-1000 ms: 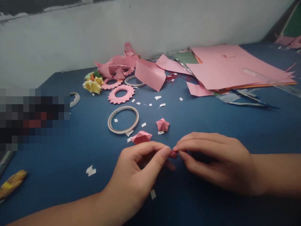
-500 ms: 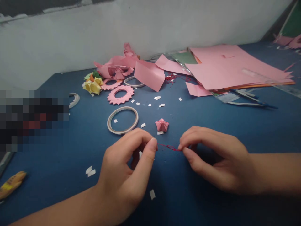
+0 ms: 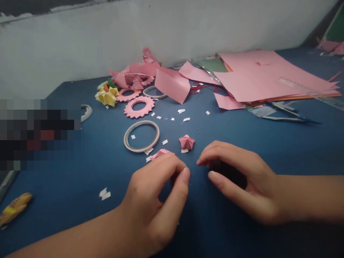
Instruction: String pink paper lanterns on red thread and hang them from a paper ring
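Pale wall (image 3: 172, 32) rises behind a blue tabletop (image 3: 80, 168) scattered with small white paper scraps. Against its foot lie large pink paper sheets (image 3: 263, 77), a tangle of loose red threads (image 3: 197, 88) and a yellow folded-paper piece (image 3: 107, 97). Nearer, a pleated pink paper ring (image 3: 139, 114) sits beyond a white tape roll (image 3: 125, 139).

At the front, the left hand (image 3: 156, 197) has its thumb and forefinger pinched together; a tiny bit of red thread (image 3: 190, 175) shows at their tips, most of it hidden. The right hand (image 3: 244, 175) is partly open just beside it, thumb and forefinger parted, with nothing visible between them. A pink folded star (image 3: 186, 142) rests on the table beyond the gap between the hands, and a pink folded piece (image 3: 161, 153) is partly covered by the left hand.
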Available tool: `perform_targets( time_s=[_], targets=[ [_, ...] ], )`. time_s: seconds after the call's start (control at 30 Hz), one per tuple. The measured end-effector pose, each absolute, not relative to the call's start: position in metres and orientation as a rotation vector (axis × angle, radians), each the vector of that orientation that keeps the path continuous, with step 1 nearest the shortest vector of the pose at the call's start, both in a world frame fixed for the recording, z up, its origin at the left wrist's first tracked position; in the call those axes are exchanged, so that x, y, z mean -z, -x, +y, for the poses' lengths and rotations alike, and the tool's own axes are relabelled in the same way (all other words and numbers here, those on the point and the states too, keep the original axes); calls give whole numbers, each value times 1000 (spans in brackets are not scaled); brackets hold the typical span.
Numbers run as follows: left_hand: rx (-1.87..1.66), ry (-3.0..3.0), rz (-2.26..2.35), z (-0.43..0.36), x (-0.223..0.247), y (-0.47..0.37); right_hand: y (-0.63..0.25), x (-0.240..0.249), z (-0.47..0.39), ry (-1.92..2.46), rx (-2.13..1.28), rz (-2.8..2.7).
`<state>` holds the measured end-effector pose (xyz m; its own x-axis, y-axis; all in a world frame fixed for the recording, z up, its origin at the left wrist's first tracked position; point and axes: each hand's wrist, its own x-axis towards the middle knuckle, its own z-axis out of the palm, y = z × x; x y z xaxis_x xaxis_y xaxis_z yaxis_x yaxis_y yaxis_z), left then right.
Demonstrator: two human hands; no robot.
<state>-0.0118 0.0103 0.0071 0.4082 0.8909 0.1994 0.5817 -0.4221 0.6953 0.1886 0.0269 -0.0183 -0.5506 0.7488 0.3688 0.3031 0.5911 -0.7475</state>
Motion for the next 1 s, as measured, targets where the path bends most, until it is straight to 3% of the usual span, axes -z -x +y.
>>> perform_targets(
  time_s=[0.43,0.73,1.0],
  targets=[
    [-771,-2116,1104,11,-5,11,-185,21,32,726,-932,-2166],
    [-793,-2066,1328,14,-8,13,-185,22,32,763,-921,-2135],
    [-1009,-2556,1075,15,2,13,-184,22,32,748,-924,-2114]
  ],
)
